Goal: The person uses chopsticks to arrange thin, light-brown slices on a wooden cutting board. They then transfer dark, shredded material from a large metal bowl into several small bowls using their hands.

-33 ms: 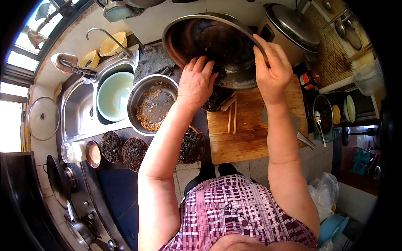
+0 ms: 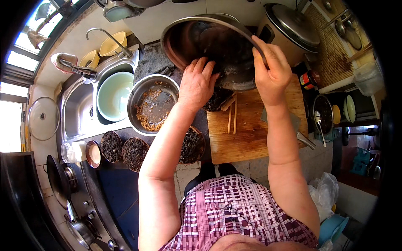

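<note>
A large deep metal basin (image 2: 197, 26) is tilted toward me over the counter, its inner wall dark. My right hand (image 2: 273, 71) grips its right rim, thumb outside and fingers over the edge. At the lower left rim, my left hand (image 2: 199, 83) reaches over with its fingers lying against the inside, thumb apart; their tips partly merge with the shadow. Below the basin stands a container of dark, shredded-looking stuff (image 2: 215, 101), mostly hidden. Two chopsticks (image 2: 232, 117) lie beside it on the wooden cutting board (image 2: 251, 146).
At left, a metal bowl (image 2: 172, 85) holds brownish bits in liquid, beside the sink (image 2: 77, 106) with a pale green basin (image 2: 109, 98). Several bowls of dark stuff (image 2: 112, 146) line the front edge. A cleaver (image 2: 303, 140) lies under my right forearm. A large lidded pot (image 2: 293, 25) stands far right.
The basin has shifted very slightly left. Both hands stay in nearly the same places on it.
</note>
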### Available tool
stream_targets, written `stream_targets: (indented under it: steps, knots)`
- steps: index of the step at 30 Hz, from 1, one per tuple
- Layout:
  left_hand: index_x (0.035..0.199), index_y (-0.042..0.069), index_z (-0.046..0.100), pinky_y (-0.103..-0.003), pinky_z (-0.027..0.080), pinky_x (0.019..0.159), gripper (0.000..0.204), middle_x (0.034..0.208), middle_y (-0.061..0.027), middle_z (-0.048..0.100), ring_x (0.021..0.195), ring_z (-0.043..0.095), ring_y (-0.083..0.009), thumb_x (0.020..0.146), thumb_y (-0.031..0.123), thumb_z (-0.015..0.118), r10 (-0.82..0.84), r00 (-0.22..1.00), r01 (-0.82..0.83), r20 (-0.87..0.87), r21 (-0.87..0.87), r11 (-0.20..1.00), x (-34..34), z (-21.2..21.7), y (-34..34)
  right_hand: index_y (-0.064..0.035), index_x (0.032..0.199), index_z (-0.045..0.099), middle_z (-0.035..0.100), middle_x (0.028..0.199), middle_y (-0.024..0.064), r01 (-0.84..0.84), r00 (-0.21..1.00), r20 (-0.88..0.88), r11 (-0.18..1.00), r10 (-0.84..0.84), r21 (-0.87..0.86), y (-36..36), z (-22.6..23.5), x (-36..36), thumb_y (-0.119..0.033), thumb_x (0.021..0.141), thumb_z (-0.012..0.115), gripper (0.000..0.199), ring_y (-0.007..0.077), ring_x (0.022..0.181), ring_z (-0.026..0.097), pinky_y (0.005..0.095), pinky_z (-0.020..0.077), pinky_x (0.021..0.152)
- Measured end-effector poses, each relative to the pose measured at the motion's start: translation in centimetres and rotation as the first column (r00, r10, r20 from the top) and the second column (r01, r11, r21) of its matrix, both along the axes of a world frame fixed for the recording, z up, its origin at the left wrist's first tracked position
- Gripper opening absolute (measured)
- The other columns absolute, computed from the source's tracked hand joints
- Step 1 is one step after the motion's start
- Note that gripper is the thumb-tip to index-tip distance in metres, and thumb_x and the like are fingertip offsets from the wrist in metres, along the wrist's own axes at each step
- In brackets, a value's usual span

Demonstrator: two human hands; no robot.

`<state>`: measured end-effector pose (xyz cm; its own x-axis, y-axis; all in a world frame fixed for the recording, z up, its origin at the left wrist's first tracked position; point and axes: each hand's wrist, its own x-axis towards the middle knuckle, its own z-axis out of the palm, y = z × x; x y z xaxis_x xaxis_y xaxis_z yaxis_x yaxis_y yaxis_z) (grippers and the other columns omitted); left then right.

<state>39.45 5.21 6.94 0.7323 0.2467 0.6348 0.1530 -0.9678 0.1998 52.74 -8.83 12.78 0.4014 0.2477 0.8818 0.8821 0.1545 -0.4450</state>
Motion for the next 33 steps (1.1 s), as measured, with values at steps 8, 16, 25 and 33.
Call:
stream_targets:
  steps: [8, 16, 25, 33]
  knots:
    - [0.100, 0.006, 0.065, -0.044, 0.046, 0.088, 0.021, 0.107, -0.0151, 0.061, 0.102, 0.056, -0.0367, 0.081, 0.014, 0.071, 0.026, 0.989, -0.003, 0.146, -0.155, 0.988, 1.6, -2.2, -2.1, -0.0065, 0.113, 0.070, 0.063, 0.092, 0.0099, 0.008, 0.997, 0.075, 0.999, -0.005, -0.036, -0.2, -0.3, -1.2, 0.012, 0.074, 0.063, 0.044, 0.0188, 0.070, 0.062, 0.0279, 0.0511, 0.063]
    - [0.098, 0.006, 0.065, -0.043, 0.046, 0.089, 0.017, 0.106, -0.0107, 0.062, 0.103, 0.056, -0.0331, 0.082, 0.011, 0.068, -0.066, 0.997, 0.070, 0.027, -0.240, 0.968, 0.5, -4.4, -2.2, -0.0089, 0.112, 0.071, 0.062, 0.089, 0.0101, 0.078, 0.980, 0.188, 0.997, -0.072, -0.026, 0.1, -1.1, -0.5, 0.010, 0.070, 0.065, 0.047, 0.0233, 0.068, 0.063, 0.0313, 0.0525, 0.061]
    - [0.097, 0.005, 0.067, -0.042, 0.047, 0.092, 0.019, 0.106, -0.0118, 0.063, 0.105, 0.056, -0.0344, 0.079, 0.007, 0.071, -0.103, 0.995, 0.101, -0.003, -0.201, 0.974, -0.7, -4.4, -2.4, -0.0097, 0.111, 0.072, 0.062, 0.088, 0.0087, 0.101, 0.982, 0.165, 0.995, -0.096, -0.024, 0.3, -1.3, 0.3, 0.011, 0.069, 0.066, 0.046, 0.0226, 0.068, 0.063, 0.0314, 0.0527, 0.061]
    - [0.099, 0.006, 0.066, -0.042, 0.048, 0.087, 0.020, 0.097, -0.0103, 0.065, 0.097, 0.060, -0.0318, 0.079, 0.001, 0.067, -0.111, 0.983, 0.131, 0.145, -0.138, 0.982, -2.0, -2.6, -2.8, -0.0101, 0.110, 0.072, 0.064, 0.088, 0.0079, 0.083, 0.993, 0.089, 0.997, -0.082, -0.001, -0.2, -1.3, 1.2, 0.011, 0.072, 0.066, 0.044, 0.0205, 0.069, 0.064, 0.0294, 0.0524, 0.064]
